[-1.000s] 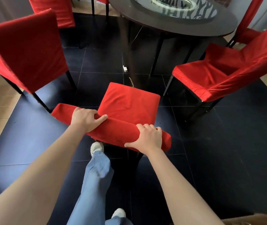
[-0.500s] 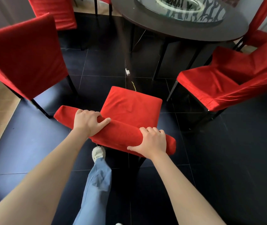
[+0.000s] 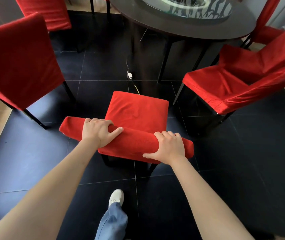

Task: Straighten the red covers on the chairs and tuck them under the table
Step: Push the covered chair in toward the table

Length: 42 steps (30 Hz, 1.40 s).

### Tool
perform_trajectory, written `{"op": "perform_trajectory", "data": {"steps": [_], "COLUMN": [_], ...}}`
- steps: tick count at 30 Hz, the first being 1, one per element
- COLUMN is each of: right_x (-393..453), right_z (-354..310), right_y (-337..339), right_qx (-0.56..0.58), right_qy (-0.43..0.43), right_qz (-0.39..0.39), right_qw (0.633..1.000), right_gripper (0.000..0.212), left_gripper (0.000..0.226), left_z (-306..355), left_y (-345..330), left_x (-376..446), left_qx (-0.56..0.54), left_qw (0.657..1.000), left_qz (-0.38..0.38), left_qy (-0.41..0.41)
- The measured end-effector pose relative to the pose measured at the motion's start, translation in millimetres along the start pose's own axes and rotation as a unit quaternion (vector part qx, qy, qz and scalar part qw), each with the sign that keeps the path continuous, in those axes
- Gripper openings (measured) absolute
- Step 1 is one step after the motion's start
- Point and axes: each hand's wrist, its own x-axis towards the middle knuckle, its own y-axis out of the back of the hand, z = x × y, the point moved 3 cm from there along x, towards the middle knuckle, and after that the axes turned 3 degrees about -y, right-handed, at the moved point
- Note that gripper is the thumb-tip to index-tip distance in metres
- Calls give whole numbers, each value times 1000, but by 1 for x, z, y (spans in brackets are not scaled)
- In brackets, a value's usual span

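Chair (image 3: 138, 110) moved closer table (image 3: 181, 30); hands (image 3: 98, 131) gripping backrest.

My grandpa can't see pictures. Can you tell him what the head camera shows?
Both hands, left and right, grip the top of a red-covered chair's backrest, its seat facing a dark round table. More red-covered chairs stand left and right on dark floor tiles.

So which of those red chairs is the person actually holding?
The middle chair, nearest the person: the left hand and right hand both grip its backrest top. The other chairs stand untouched.
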Motion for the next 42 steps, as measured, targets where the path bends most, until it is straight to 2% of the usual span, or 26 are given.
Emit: {"op": "perform_trajectory", "data": {"steps": [8,20,25,33,38,42], "right_x": [5,-18,-42,-59,-27,18], "right_z": [21,17,10,5,13,23], "right_y": [-1,-7,-10,-14,-12,-9], "right_qx": [-25,-33,-21,5,9,9], "right_qy": [-7,10,19,64,93,79], "right_qz": [-3,46,67,179,227,231], "right_qw": [1000,998,997,982,969,970], "right_gripper": [102,99,94,76,71,69], "left_gripper": [88,107,101,99,90,80], "left_z": [9,15,18,21,17,12], "left_y": [-1,-1,-5,-4,-1,2], "left_x": [8,-25,-49,-67,-37,13], "left_qx": [5,21,31,47,38,50], "left_qw": [997,996,996,996,996,995], "left_qz": [-20,10,22,37,56,73], "left_qy": [-79,-87,-78,-62,-51,-48]}}
